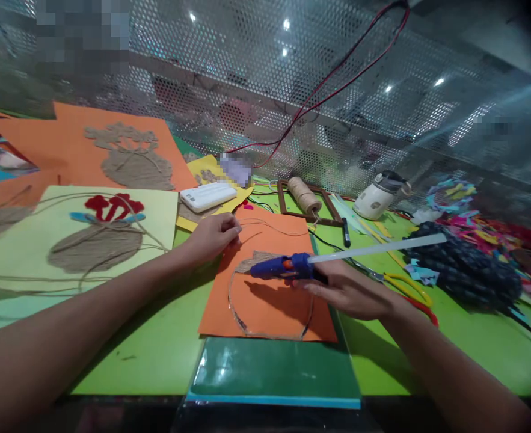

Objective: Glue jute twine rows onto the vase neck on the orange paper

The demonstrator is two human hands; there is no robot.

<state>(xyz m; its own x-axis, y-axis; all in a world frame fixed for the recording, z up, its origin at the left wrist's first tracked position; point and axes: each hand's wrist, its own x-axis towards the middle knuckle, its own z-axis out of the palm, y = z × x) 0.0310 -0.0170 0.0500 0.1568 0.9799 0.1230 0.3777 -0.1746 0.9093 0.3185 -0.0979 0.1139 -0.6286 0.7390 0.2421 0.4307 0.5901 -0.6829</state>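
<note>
My right hand (349, 288) is wrapped round a blue hot glue gun (276, 266), with a long whitish glue stick (377, 248) coming out of its back. Its nozzle points left, over the patch of brown twine (246, 263) at the top of a vase outline on an orange sheet (274, 307). Lower down, the outline is edged with a thin line. My left hand (213, 239) is closed by the sheet's left edge, fingertips pinched on jute twine (269, 224) that trails towards the spool (305, 195). The right fingers are partly hidden behind the gun.
A dark green folder (274, 370) lies under the sheet. Finished twine vase pictures (96, 246) and a white power bank (208, 196) are on the left. Behind stand a brown frame (332, 207) and a white bottle (377, 197). Yellow-and-red-handled scissors (407, 287) and dark cloth (466, 270) lie right.
</note>
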